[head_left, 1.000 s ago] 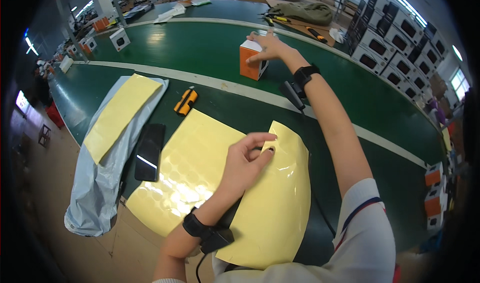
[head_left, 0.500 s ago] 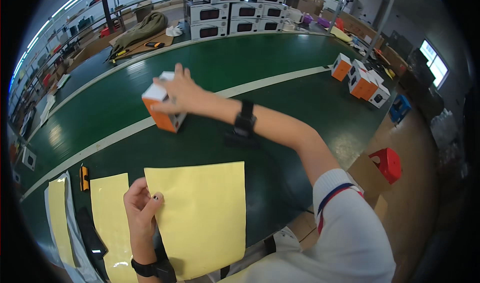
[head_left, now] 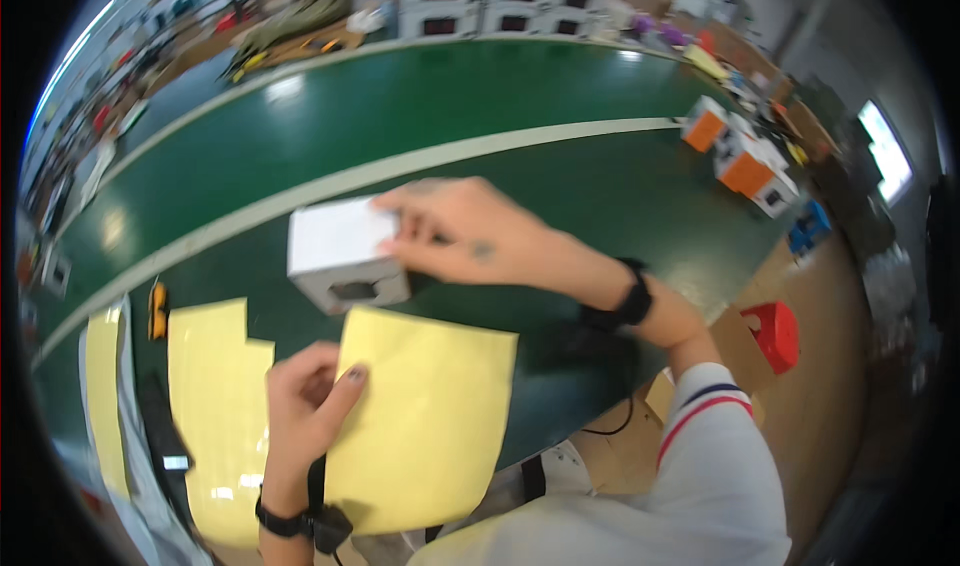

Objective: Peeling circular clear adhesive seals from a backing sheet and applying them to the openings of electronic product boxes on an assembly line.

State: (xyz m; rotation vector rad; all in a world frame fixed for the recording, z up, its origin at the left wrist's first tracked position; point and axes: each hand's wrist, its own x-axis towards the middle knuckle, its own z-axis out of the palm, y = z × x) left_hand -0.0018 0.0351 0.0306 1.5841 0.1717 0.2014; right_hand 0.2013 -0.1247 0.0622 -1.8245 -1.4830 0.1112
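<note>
My left hand (head_left: 312,401) pinches the left edge of a yellow sheet (head_left: 425,421), thumb on top, at the near side of the green table. Beyond it, my right hand (head_left: 470,231) grips the right end of a small white box (head_left: 342,241) with a dark picture on its near side. The box's lower edge sits close to the sheet's upper edge; whether it rests on the table I cannot tell. More yellow sheets (head_left: 205,406) lie left of my left hand.
An orange-and-black cutter (head_left: 158,311) and a dark phone-like object (head_left: 165,436) lie at the left. Orange-and-white boxes (head_left: 745,166) stand at the far right. Stacked larger boxes (head_left: 500,4) line the back. A red stool (head_left: 773,336) stands on the floor at the right.
My right hand has brought the small box nearer and turned it, so its white top and pictured side show instead of orange. The left hand still holds the yellow sheet. The view has shifted slightly.
</note>
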